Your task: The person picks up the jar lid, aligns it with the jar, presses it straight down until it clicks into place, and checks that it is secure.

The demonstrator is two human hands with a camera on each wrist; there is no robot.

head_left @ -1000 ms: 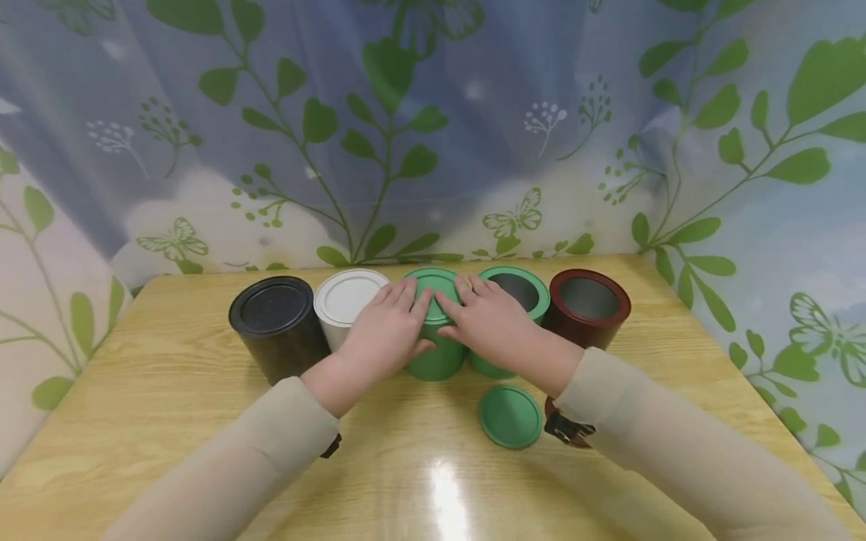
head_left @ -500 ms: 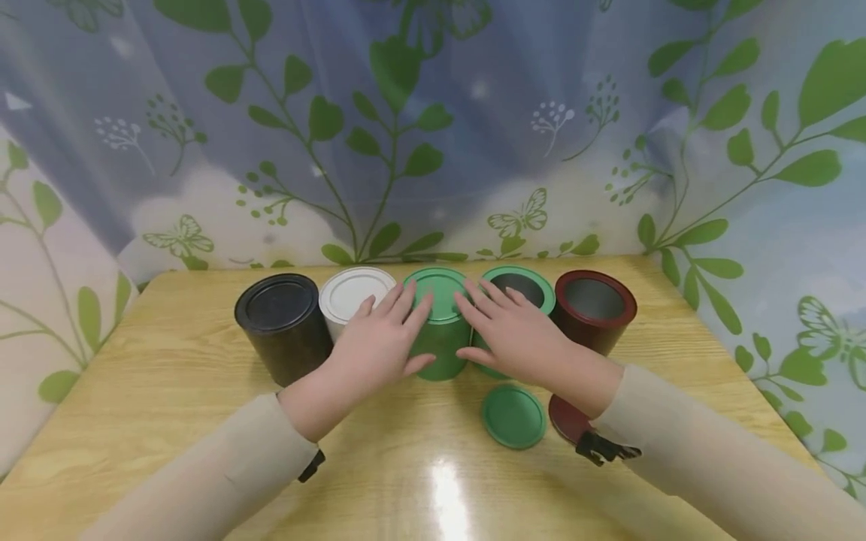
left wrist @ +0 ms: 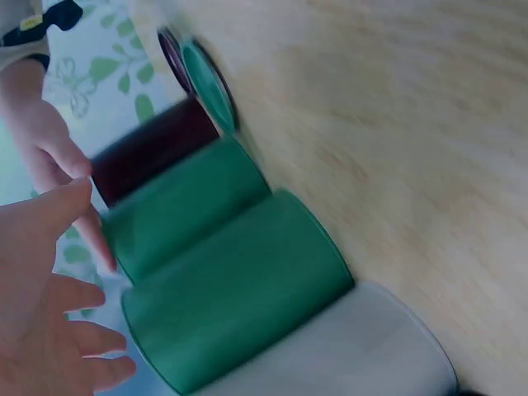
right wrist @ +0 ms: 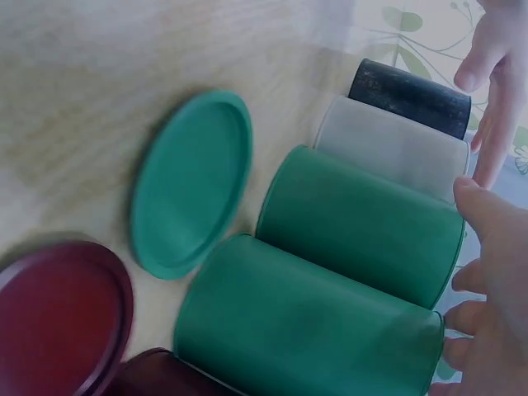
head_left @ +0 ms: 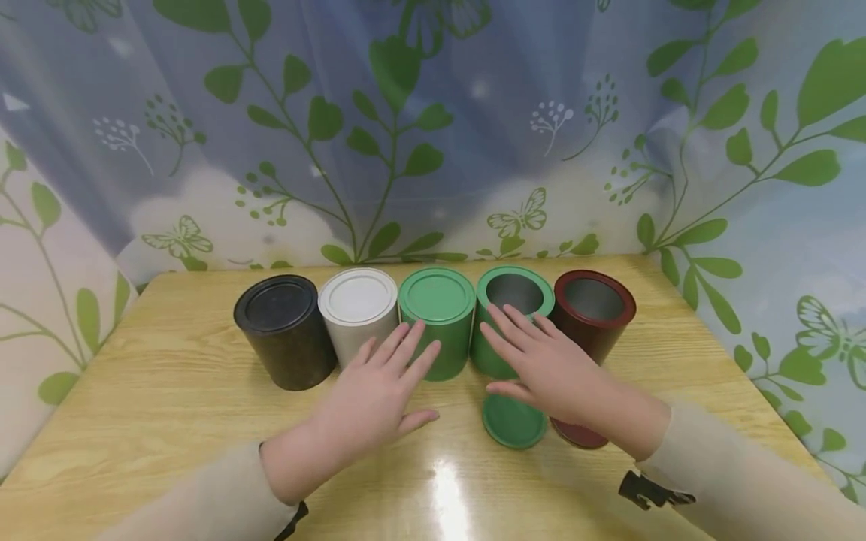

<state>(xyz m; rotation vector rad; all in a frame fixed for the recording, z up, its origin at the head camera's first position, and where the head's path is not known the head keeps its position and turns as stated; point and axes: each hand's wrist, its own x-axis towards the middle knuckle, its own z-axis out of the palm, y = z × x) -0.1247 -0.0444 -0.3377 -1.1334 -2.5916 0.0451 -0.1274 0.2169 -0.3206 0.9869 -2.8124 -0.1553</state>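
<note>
Middle green can [head_left: 452,346] – lid [head_left: 437,295] on

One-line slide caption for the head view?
Left hand and right hand, fingers spread, near five lined-up cans, two open; green lid and dark-red lid lying loose.

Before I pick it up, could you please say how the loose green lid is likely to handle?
The loose green lid is probably light, being a thin disc. It looks stiff, since its edge runs evenly round without sagging. Lying flat on the table, it would likely slide rather than roll if pushed.
</note>
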